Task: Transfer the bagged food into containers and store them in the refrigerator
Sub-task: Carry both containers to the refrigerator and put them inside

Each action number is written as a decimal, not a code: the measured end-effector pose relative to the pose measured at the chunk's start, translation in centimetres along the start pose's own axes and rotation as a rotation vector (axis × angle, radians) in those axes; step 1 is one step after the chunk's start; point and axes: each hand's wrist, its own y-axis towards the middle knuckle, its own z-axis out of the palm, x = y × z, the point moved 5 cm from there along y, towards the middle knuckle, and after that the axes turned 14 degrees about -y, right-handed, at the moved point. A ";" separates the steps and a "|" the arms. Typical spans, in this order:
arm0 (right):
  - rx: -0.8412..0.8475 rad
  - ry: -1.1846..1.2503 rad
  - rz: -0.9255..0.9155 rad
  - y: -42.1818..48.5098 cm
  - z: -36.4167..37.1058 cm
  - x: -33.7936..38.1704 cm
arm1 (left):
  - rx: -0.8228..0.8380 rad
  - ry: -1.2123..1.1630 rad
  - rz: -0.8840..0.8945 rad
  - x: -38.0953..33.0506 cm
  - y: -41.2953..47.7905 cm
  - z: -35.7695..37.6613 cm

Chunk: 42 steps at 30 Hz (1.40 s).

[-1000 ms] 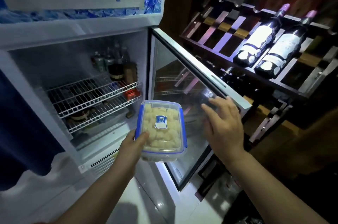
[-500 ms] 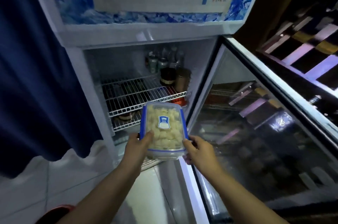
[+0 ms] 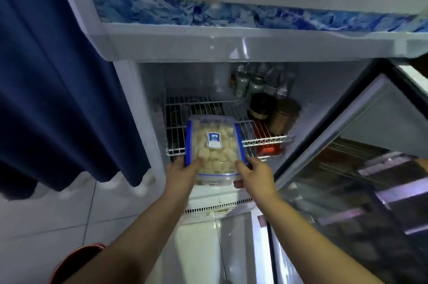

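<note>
A clear plastic container (image 3: 214, 144) with blue lid clips, full of pale food pieces, is held in front of the open refrigerator (image 3: 208, 42). My left hand (image 3: 183, 178) grips its near left corner, thumb on the lid. My right hand (image 3: 253, 176) grips its near right corner. The container's far end reaches over the front edge of the white wire shelf (image 3: 261, 138).
Bottles (image 3: 257, 84) and two dark jars (image 3: 273, 109) stand at the shelf's back right. A red item (image 3: 268, 150) lies on the level below. The glass door (image 3: 361, 167) stands open on the right. A dark blue curtain (image 3: 53, 75) hangs on the left over a tiled floor.
My right hand left the glass door and took hold of the container's right side. Both hands have carried the container forward, up to the wire shelf, as the view turned toward the fridge interior.
</note>
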 end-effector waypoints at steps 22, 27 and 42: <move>0.148 -0.176 -0.124 19.3 7.9 2.4 | -0.369 0.333 0.352 0.5 14.0 1.6; 0.131 -0.239 -0.164 19.7 8.6 2.4 | -0.392 0.397 0.355 0.7 15.0 1.2; -0.009 -0.591 -0.379 10.9 4.6 3.8 | -0.186 0.647 0.465 -1.5 7.7 0.8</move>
